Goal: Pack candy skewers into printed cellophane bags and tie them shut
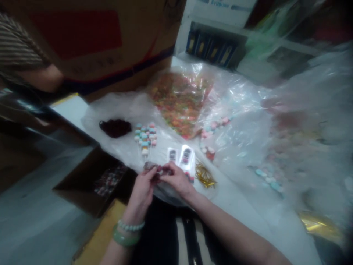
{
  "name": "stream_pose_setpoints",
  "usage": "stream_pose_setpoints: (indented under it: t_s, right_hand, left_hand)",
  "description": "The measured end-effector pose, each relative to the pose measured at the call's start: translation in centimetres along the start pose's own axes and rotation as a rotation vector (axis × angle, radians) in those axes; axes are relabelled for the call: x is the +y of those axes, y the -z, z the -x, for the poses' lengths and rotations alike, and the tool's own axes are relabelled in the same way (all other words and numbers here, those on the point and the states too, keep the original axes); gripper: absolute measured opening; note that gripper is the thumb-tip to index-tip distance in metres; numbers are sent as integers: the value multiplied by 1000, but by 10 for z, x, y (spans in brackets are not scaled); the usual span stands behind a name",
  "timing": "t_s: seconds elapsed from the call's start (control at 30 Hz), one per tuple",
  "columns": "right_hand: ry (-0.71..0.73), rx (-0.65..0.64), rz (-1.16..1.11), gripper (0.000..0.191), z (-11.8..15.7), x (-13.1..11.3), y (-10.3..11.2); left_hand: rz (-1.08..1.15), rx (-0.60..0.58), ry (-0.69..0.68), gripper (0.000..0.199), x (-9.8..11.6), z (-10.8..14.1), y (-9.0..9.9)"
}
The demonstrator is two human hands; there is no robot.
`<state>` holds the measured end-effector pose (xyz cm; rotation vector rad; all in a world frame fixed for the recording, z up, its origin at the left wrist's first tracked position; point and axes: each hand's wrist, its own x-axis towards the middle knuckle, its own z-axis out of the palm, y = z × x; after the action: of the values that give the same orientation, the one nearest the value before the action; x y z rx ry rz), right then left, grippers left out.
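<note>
My left hand [145,184] and my right hand [176,179] meet at the near edge of the table. Both pinch a small wrapped candy [159,170], reddish and pale; blur and fingers hide its details. Just beyond them, marshmallow pops [145,137] in blue, pink and white lie in a cluster on white sticks. Two printed label packets [186,154] rest past my right hand, with small pink and blue bits near the closer one. Beside them lies a loose bunch of gold twist ties [204,176]. A dark bundle [115,128] sits at the left.
A clear bag of multicoloured gummies [183,103] and plastic bags with pastel marshmallows [212,129] cover the back and right. An open cardboard box [82,180] with wrapped sweets stands below left. A large carton [96,44] rises behind. Another person's arm [44,77] shows at far left.
</note>
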<state>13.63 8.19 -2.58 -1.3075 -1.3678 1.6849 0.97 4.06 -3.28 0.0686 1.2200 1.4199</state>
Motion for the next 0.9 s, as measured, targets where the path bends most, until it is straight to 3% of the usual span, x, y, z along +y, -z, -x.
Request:
stream_pose_setpoints:
  t_s: [0.17, 0.3, 0.37, 0.43, 0.53, 0.67, 0.8, 0.9]
  right_hand:
    - [-69, 45, -165, 18, -1, -8, -21]
    - [-130, 49, -138, 23, -4, -9, -28]
    - [-155, 17, -64, 28, -5, -7, -31]
    - [-166, -18, 38, 30, -5, -5, -34]
    - [-63, -15, 89, 19, -4, -4, -40]
    - [-16, -5, 17, 14, -6, -10, -43]
    - [-52, 47, 190, 27, -12, -12, -43]
    - [108, 93, 407, 39, -14, -9, -44]
  left_hand:
    - [116, 14, -73, 33, 10, 0, 7]
    - [114, -122, 35, 38, 12, 1, 11]
    - [133, -75, 39, 33, 10, -1, 13]
    - [173, 46, 1, 27, 8, -4, 15]
    - [224, 166, -49, 23, 8, -9, 17]
    - [306, 156, -26, 13, 18, -10, 17]
    - [310, 130, 29, 11, 26, -6, 18]
    - [253, 59, 44, 5, 29, -2, 21]
